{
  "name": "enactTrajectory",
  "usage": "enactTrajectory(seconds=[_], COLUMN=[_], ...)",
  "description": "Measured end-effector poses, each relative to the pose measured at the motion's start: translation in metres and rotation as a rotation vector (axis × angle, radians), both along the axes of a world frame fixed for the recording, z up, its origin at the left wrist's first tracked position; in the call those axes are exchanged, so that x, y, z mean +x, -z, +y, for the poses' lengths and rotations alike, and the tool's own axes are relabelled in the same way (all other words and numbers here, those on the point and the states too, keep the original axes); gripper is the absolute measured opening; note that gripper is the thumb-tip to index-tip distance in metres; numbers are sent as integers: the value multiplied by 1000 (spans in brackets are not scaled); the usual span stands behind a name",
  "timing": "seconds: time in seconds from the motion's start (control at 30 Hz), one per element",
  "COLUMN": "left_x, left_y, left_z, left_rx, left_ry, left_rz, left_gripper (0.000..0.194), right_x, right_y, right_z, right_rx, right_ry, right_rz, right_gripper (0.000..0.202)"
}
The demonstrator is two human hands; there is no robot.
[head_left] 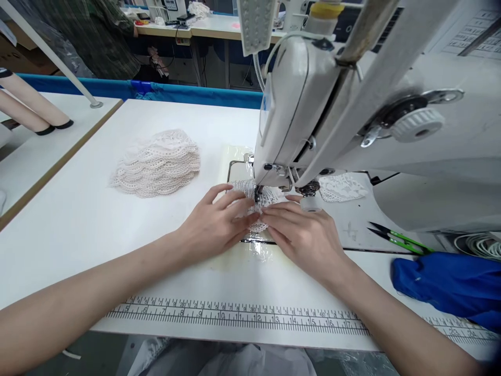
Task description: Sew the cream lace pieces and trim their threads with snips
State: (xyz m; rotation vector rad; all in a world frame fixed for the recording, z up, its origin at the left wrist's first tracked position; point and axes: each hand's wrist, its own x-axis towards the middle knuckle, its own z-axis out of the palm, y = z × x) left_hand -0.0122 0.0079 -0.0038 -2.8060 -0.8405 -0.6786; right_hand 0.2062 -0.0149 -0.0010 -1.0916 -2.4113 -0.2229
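A small white lace piece [259, 225] lies under the presser foot [257, 194] of a white sewing machine [301, 99]. My left hand [219, 219] is on its left side, fingers bent over the lace and thumb close to the front of the foot. From the right, my right hand [307, 232] pinches the same lace, its fingers close together. Both sets of fingertips nearly meet just in front of the needle area. The fingers partly cover the lace, and the machine head hides its far part.
A pile of scalloped lace pieces [160, 164] lies left of the machine. More lace [342, 188] is under the machine arm. Green-handled scissors [403, 240] and a blue cloth [446, 284] lie at right. A ruler strip [254, 316] runs along the front edge. Another person [102, 42] is beyond the table.
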Motion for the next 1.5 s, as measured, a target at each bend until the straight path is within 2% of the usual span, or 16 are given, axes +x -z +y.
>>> enactTrajectory(seconds=[0.1,0.47,0.77,1.03,1.5], left_x=[0,0,2,0,0], left_y=[2,3,2,1,3], left_z=[-7,-4,7,-10,-1], left_rx=[145,57,91,125,60], left_ry=[-3,-26,-70,-58,-59], left_rz=[54,56,96,79,32], left_gripper=[24,25,27,25,28], right_x=[-2,0,0,-1,1], right_y=[-1,0,5,5,6], right_z=[-4,0,8,3,6], right_rx=[56,58,-33,96,125], right_ry=[5,22,106,63,79], right_rz=[-54,-76,-85,-169,-228], right_gripper=[21,27,30,23,27])
